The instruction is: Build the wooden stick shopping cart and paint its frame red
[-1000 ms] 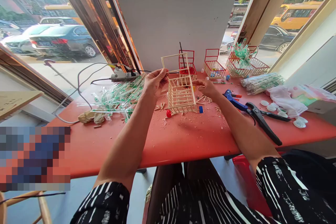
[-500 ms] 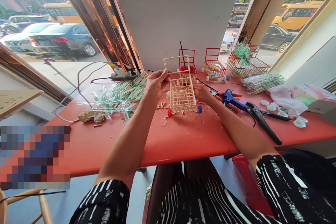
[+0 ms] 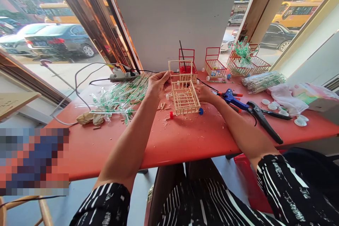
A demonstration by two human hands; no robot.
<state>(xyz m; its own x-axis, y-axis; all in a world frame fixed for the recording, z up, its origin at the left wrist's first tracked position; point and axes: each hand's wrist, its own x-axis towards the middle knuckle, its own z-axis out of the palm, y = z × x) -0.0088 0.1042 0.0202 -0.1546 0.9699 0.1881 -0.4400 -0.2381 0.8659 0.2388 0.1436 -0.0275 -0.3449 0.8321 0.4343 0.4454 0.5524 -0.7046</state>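
- Since a second ago the little stick cart [image 3: 185, 95] has come lower and now rests on the red worktop [image 3: 185, 141], and the right hand [image 3: 203, 93] has slid in against its right side.
- Left hand [image 3: 157, 84] pinches the upper left corner of the cart's upright handle frame between thumb and fingertips.
- Right hand is cupped against the basket's right side, fingers bent and touching the sticks; whether it truly grips them I cannot tell.
- Under the cart sit a red wheel [image 3: 171, 114] at the front left and a blue wheel [image 3: 201, 111] at the front right — both touching the worktop.
- Just right of the right hand lies a blue glue gun [image 3: 233, 99], and beside it black pliers [image 3: 262, 120].
- Left of the left hand is a loose heap of green-and-clear wrappers [image 3: 119, 97].
- Behind the cart, near the wall, stand red wire carts [image 3: 213, 65].
- Wood chips and short stick ends lie scattered around the cart.
- White caps [image 3: 272, 106] lie well off to the right.
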